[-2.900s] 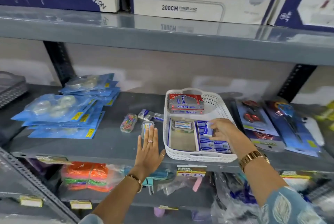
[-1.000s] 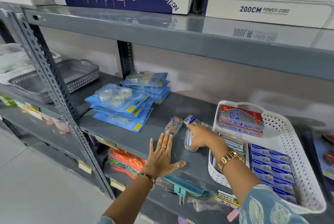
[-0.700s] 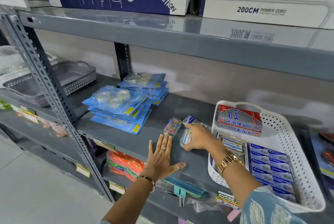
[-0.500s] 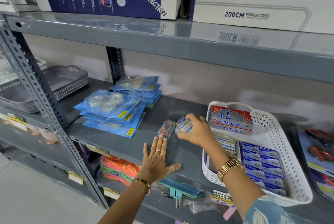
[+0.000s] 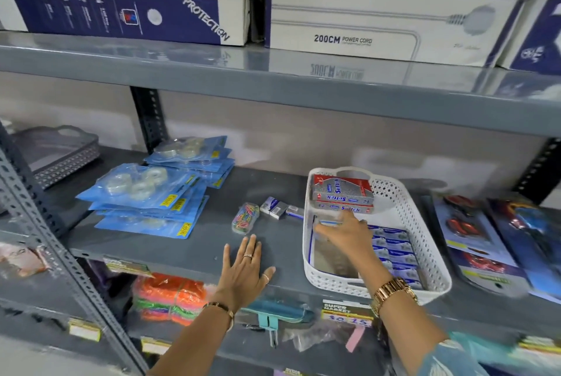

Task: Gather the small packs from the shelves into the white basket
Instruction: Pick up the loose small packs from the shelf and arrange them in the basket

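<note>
The white basket (image 5: 406,208) stands on the grey middle shelf (image 5: 188,251). Inside it are a red and silver box (image 5: 341,193) at the back and rows of small blue packs (image 5: 394,251) on the right. My right hand (image 5: 346,234) is over the basket's left half, fingers closed on a small blue and white pack (image 5: 328,223). My left hand (image 5: 244,266) lies flat on the shelf, fingers spread, holding nothing. Left of the basket lie a clear pack of coloured clips (image 5: 245,217) and two small grey-blue packs (image 5: 274,208).
Stacks of blue tape packs (image 5: 145,199) lie at the left. A grey basket (image 5: 57,154) stands further left. Carded scissors (image 5: 473,233) lie right of the white basket. Large boxes (image 5: 364,20) fill the upper shelf. Bright bundles (image 5: 170,296) sit on the shelf below.
My right hand picked a small pack off the shelf left of the basket and carried it right, into the basket. My left hand stayed flat on the shelf.
</note>
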`<state>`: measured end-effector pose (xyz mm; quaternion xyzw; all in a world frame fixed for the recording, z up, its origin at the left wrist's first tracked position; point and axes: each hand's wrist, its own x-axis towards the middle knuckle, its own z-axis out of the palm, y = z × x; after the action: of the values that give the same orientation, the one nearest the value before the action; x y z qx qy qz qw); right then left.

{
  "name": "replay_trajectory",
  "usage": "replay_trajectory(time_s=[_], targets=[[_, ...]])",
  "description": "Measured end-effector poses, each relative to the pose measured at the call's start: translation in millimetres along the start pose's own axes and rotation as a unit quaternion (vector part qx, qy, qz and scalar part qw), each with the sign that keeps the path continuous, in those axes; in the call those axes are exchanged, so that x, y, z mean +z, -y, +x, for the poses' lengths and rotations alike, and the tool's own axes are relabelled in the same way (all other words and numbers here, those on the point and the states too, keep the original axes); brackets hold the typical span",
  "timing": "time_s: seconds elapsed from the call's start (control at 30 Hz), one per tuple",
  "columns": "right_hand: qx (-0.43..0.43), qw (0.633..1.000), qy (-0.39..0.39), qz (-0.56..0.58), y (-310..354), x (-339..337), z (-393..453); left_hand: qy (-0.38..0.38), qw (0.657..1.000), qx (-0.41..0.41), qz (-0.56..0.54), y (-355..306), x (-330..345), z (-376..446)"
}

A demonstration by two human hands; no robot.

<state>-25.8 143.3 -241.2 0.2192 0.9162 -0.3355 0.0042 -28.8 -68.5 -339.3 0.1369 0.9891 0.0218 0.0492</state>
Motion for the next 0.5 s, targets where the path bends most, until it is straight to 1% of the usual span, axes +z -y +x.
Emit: replay_trajectory(time_s=[0.03,0.1,0.13,0.23,0.43,0.5], targets=[[0.007,1.000,0.010,-0.002,-2.0,0.8,-2.3,-0.005,1.000,-0.003,0.002,-4.7,2.9,0.7],[0.016,0.999,0.021,-0.020,-5.0,2.1,-5.8,0.016,0.999,0.017,-0.024,-11.1,3.0,3.1],[0.023,0.999,0.025,-0.034,-7.0,3.1,-6.5,0.008,0.999,0.023,-0.035,-14.4,1.1,6.8],[0.041,0.996,0.034,-0.071,-9.5,5.4,-7.9,0.030,0.999,0.025,-0.035,-22.0,-5.3,5.9],[0.045,0.991,-0.019,-0.126,-9.8,14.0,-2.1,0.025,0.999,0.019,-0.033,-24.6,-7.0,12.1],[0.049,0.989,-0.024,-0.136,-8.3,14.6,0.1,0.021,0.999,0.021,-0.037,-24.1,-4.9,13.0]])
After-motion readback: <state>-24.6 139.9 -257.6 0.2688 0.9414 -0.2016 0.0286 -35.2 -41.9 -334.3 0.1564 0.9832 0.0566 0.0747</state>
